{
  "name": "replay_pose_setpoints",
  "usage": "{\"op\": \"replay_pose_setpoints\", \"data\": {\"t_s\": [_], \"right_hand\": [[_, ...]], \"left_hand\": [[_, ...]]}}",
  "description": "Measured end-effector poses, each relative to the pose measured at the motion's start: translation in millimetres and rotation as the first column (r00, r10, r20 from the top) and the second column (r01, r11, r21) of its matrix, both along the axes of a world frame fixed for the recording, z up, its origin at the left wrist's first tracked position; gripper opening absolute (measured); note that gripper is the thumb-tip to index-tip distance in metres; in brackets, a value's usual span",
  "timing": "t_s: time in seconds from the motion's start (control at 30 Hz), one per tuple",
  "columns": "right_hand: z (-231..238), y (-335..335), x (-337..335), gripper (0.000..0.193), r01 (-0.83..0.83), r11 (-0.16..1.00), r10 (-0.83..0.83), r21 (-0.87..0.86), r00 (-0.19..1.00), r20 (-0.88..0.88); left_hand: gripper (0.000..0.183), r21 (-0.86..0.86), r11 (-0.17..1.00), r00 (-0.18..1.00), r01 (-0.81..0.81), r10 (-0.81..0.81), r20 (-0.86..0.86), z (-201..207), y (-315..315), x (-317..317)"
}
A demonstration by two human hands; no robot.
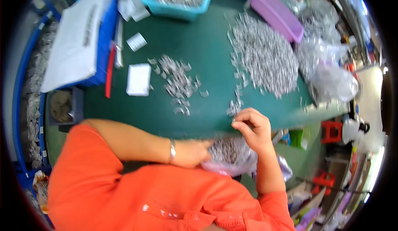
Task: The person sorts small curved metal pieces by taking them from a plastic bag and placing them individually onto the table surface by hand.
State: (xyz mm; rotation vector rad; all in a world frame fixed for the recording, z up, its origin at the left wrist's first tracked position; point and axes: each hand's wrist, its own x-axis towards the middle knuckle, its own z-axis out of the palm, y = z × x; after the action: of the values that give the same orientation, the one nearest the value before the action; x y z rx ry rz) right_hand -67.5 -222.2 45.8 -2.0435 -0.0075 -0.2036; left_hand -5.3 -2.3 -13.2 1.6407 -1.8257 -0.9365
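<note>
My right hand (253, 128) is at the table's near edge, thumb and forefinger pinched on a small silvery metal piece (234, 121), mostly covered by the fingertips. Just beyond those fingers lies a little cluster of curved metal pieces (234, 107). In front of my body, a clear plastic bag (245, 164) hangs open below the edge, full of similar small metal pieces (224, 149). My left hand (191, 153) reaches to the bag's left side; its fingers are blurred and partly hidden. A large heap of metal pieces (267, 56) spreads to the right, and a smaller pile (178, 79) lies mid-table.
At the back stand a teal bin (176, 12) of metal pieces and a pink tray (277, 15). White paper cards (139, 79) and a red strip (110, 71) lie left, beside a blue box (107, 44). Plastic bags (331, 79) crowd the right edge; red stools (331, 132) stand beyond.
</note>
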Motion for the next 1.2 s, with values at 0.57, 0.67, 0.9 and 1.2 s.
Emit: {"op": "replay_pose_setpoints", "data": {"t_s": [0.57,0.67,0.9,1.2], "right_hand": [[47,-25,133,0.025,0.01,0.96,0.04,-0.279,0.984,0.173],[23,-30,60,0.03,-0.06,0.903,0.126,-0.425,0.984,0.129],[-19,-34,-19,0.048,0.168,0.897,-0.068,-0.41,0.967,0.246],[-24,-20,-42,0.021,0.402,0.845,-0.279,-0.354,0.894,0.35]], "left_hand": [[0.022,0.087,0.992,0.994,0.09,-0.084,-0.075,16,-8,0],[0.023,0.112,0.988,0.994,0.109,-0.111,0.013,10,-9,-7],[0.013,0.045,0.999,0.999,0.006,-0.004,-0.037,8,2,2],[0.019,0.039,0.999,0.998,0.013,-0.01,-0.055,13,3,9]]}}
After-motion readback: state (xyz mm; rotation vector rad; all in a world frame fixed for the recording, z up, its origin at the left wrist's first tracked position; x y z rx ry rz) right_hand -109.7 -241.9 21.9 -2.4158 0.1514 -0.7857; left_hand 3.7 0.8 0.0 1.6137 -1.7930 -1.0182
